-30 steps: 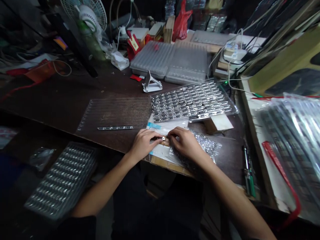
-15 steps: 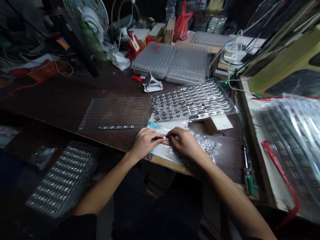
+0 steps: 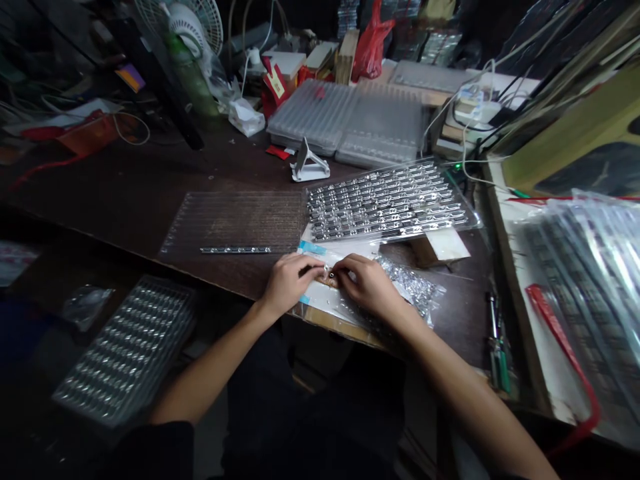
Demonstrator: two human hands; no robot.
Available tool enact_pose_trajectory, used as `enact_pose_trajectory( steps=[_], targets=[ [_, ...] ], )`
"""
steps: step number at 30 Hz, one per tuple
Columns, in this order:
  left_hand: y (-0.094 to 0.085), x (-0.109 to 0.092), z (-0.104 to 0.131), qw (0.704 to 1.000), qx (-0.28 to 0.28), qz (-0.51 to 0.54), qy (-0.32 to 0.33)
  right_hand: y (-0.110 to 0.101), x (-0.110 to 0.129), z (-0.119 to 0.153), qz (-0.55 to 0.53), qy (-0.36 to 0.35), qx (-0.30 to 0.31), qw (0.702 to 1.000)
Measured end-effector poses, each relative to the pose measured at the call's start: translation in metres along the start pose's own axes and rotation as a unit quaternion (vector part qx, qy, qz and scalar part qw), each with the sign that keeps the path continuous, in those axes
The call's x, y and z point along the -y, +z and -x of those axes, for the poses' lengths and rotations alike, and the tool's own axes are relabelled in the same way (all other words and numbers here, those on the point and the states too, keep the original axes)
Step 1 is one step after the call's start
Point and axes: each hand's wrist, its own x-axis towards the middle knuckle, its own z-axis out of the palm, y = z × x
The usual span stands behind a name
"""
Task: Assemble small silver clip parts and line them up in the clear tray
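Note:
Over a white sheet [image 3: 337,252] at the desk's front edge, my left hand [image 3: 289,281] and my right hand [image 3: 367,283] face each other, fingertips pinched close together. A tiny shiny metal piece [image 3: 327,269] sits at my left fingertips. My right fingertips are closed beside a small ringed part [image 3: 331,275]; whether they grip it is too small to tell. Below the fingers lies a brownish block [image 3: 327,281], partly hidden. Beside my right hand a clear bag of small metal parts [image 3: 413,283] lies spread. Behind, a clear tray with rows of metal strips [image 3: 385,200] rests tilted.
Left of the sheet lies a clear ridged tray [image 3: 240,217] with one metal strip [image 3: 235,250]. Screwdrivers [image 3: 496,347] lie at right. A white stand [image 3: 309,163] and stacked clear trays [image 3: 313,117] are behind. Another filled tray stack [image 3: 125,347] sits lower left.
My left fingertips have lifted slightly off the small ringed part, with a shiny piece at their tips. My right hand stays nearly in place. The whole view has shifted slightly.

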Motion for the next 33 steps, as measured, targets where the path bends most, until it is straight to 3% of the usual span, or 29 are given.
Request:
enact_pose_trajectory(
  steps=[2,6,9,12,14,17,19,33],
  targets=[
    [-0.001,0.0,0.001,0.999,-0.028,-0.015,-0.028,0.002,0.003,0.001,0.009,-0.039,0.013,0.999],
    [0.0,0.0,0.006,0.996,0.035,-0.079,-0.02,0.006,0.013,0.005,0.157,-0.086,0.041,0.983],
    [0.001,0.001,0.008,0.996,0.043,-0.084,-0.006,0.004,0.018,0.007,0.187,-0.088,0.057,0.977],
    [0.001,0.0,0.007,0.997,0.028,-0.072,-0.015,-0.008,0.016,0.008,0.144,-0.048,0.065,0.986],
    [0.001,-0.003,0.005,0.998,0.007,-0.056,-0.028,-0.021,0.012,0.01,0.141,0.022,0.066,0.988],
    [0.005,-0.011,0.0,0.999,-0.011,-0.02,-0.022,-0.038,0.003,0.015,0.172,0.143,0.085,0.971],
    [0.008,-0.017,-0.004,1.0,-0.007,-0.002,-0.009,-0.045,-0.002,0.019,0.179,0.179,0.093,0.963],
    [0.014,-0.018,-0.005,0.999,0.009,0.028,-0.016,-0.055,-0.001,0.025,0.142,0.157,0.135,0.968]
  ],
)
